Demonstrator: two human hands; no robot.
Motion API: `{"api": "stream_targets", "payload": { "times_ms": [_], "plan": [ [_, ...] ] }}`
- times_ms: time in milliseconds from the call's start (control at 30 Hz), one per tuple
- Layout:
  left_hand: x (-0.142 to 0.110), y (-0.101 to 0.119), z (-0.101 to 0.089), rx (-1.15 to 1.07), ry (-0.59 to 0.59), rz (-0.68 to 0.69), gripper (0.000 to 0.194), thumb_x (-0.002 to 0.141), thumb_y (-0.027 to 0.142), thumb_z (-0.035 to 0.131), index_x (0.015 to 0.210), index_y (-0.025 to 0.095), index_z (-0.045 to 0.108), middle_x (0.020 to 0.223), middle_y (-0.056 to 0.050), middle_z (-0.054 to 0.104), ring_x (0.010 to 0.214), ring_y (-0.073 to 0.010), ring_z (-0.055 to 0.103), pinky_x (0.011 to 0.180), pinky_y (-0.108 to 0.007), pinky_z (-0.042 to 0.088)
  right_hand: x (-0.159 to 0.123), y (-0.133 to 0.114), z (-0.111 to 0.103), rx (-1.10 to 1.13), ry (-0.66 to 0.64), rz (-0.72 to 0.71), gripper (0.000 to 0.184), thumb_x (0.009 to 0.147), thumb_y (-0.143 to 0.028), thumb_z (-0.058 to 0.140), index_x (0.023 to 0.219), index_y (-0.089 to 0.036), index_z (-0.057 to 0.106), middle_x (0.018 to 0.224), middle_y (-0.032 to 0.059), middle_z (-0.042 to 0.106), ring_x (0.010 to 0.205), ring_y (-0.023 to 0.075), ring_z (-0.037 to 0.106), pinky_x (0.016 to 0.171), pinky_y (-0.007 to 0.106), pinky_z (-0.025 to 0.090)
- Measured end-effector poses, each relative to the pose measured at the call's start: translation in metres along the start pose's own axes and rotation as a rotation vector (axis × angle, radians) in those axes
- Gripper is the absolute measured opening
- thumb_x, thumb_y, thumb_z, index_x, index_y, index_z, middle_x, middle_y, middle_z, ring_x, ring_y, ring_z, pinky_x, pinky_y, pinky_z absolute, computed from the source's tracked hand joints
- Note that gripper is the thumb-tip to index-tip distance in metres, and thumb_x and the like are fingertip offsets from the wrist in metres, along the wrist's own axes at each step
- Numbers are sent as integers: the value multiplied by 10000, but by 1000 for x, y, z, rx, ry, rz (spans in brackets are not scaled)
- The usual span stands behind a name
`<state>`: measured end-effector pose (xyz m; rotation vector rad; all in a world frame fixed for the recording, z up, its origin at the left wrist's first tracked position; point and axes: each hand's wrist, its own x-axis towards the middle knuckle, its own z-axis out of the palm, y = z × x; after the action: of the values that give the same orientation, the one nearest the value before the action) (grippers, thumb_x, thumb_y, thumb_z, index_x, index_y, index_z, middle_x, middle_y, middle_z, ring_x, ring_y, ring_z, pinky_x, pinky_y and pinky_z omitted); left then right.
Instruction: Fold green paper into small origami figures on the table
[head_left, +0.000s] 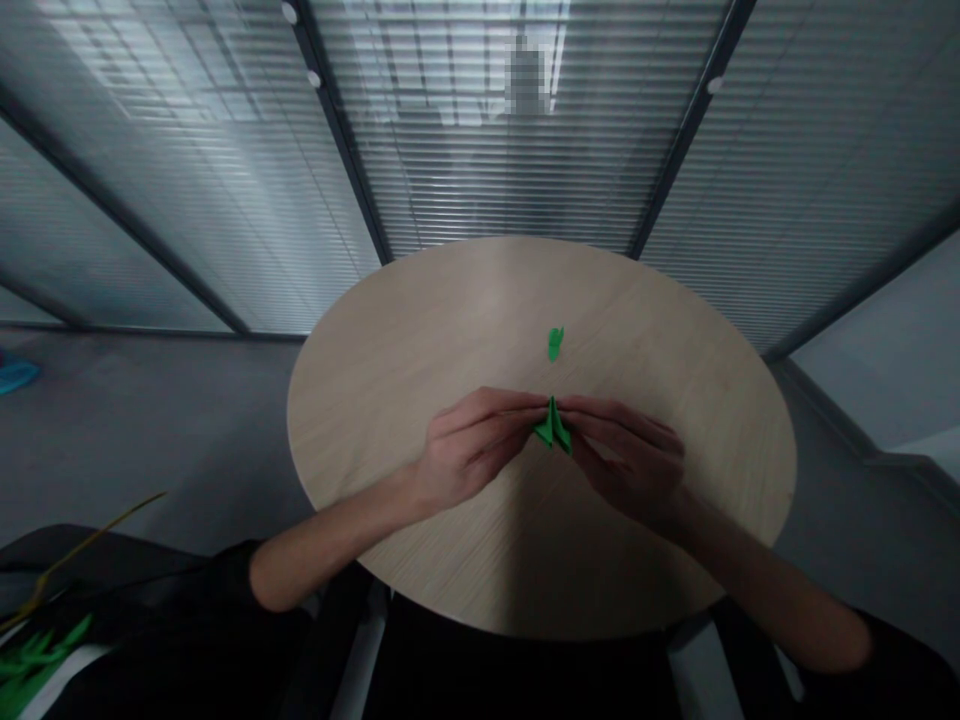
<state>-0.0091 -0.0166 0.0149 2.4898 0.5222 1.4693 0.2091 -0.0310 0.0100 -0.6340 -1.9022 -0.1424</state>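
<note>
**"What do we have between the hands?"**

"A folded piece of green paper. We judge it very light: crisp along its creases, but soft enough at the flaps to crush or bend easily. We would hold it gently by its flat folded sides and keep off the thin points."

"How does it look?"

"Narrow and pointed, with layered flaps rising to a peak and sharp creases. We see it just over the middle of the near half of the surface, though we can't tell whether its lower edge touches."

"And the hands?"

"The left hand and right hand are both curled closed, gripping the paper from either side with their fingertips."

"What lies nearby?"

"A small green paper piece sits ahead of the hands, apart from them, on the round wooden surface. Dark sleeves cover the arms above the bare forearms. Past the edge we see grey floor and a glazed wall with slatted blinds. Low on the left is a dark object with green leaf-like shapes; we can't tell what it is."
</note>
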Motion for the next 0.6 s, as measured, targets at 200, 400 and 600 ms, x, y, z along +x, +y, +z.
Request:
{"api": "stream_targets", "payload": {
  "times_ms": [200,400,600],
  "plan": [
    [-3,-2,2,22,-27,-3,337,957,70,602,1269,178,669,1207,-129,718,1064,-204,713,899,-339,620,-2,2,1,-4,-12,8,347,892,-112,700,1196,-279,716,1024,29,802,847,188,784,729,308,675],
    [-4,-5,3,31,-29,6,344,962,80,601,1283,187,661,1209,-131,718,1051,-201,714,879,-337,623,-3,3,2,11,-20,21,333,896,-108,690,1186,-269,716,1035,37,797,868,193,779,766,318,670],
    [-6,-9,7,-14,-20,-26,315,941,62,635,1241,147,679,1188,-136,723,1053,-179,710,903,-303,608,-2,1,4,13,-49,76,232,913,-120,677,1114,-232,705,988,42,785,846,172,765,761,287,641]
  ]
}}
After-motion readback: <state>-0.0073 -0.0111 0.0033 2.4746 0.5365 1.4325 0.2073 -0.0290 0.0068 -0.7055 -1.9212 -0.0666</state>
